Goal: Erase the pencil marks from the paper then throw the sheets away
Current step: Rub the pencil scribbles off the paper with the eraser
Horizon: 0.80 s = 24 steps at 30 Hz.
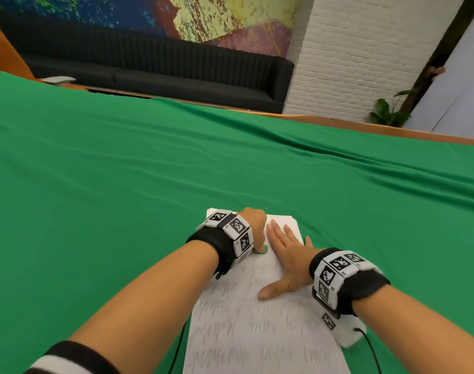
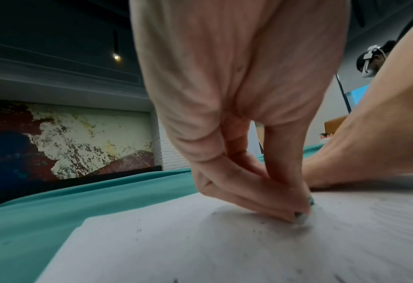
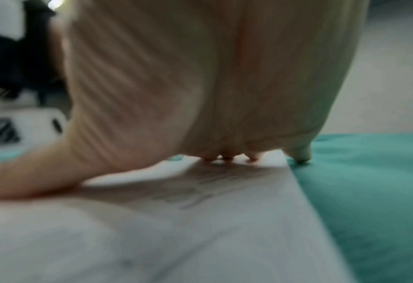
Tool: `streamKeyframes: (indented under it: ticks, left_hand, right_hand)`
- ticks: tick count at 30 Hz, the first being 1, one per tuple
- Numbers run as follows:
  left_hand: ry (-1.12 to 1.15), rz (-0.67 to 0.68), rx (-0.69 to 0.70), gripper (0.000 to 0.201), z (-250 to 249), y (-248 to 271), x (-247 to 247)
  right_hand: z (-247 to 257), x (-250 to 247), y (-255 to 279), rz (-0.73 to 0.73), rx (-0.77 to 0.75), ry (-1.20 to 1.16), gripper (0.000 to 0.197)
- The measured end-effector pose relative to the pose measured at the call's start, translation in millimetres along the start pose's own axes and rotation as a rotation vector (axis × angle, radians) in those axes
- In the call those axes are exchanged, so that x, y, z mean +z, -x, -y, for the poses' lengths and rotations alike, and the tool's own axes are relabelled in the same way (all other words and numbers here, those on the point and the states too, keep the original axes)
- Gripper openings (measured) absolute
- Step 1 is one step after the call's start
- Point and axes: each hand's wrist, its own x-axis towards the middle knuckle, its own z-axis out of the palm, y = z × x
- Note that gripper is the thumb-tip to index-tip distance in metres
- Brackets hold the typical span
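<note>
A white sheet of paper [image 1: 257, 327] covered in rows of grey pencil scribbles lies on top of a thin stack on the green cloth. My left hand [image 1: 253, 228] pinches a small green eraser [image 1: 261, 251] and presses it onto the sheet's upper part. In the left wrist view the eraser [image 2: 306, 210] shows at the fingertips [image 2: 290, 208], touching the paper [image 2: 176, 249]. My right hand [image 1: 287, 255] lies flat on the sheet with fingers spread and thumb out. In the right wrist view the palm [image 3: 200, 86] presses the paper [image 3: 224, 229] near its right edge.
Green cloth [image 1: 122, 171] covers the wide table all around the paper. Cables [image 1: 370, 349] run from both wrist bands off the near edge. A black sofa [image 1: 176, 74] and a white brick pillar [image 1: 352, 55] stand beyond the table's far edge.
</note>
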Motion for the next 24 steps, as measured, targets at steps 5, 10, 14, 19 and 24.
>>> streamKeyframes:
  ticks: [5, 10, 14, 19, 24]
  left_hand:
    - [-0.006, 0.039, -0.008, 0.038, -3.6, -0.5, -4.5]
    - [0.058, 0.082, 0.068, 0.023, -8.4, 3.8, -3.8]
    - [0.034, 0.047, 0.055, 0.024, -4.8, -0.4, -1.4]
    - [0.037, 0.031, 0.038, 0.026, -1.9, -3.6, -3.2]
    - [0.006, 0.013, 0.077, 0.027, 4.8, -0.6, 4.5]
  right_hand:
    - [-1.3, 5.0, -0.6, -0.015, 0.081, 0.019, 0.151]
    - [-7.0, 12.1, -5.3, -0.003, 0.072, -0.031, 0.149]
    - [-7.2, 11.0, -6.7, 0.010, 0.070, -0.026, 0.149]
    - [-7.1, 12.6, -7.4, -0.002, 0.070, -0.044, 0.150]
    - [-7.4, 12.2, -7.8, 0.005, 0.068, -0.036, 0.150]
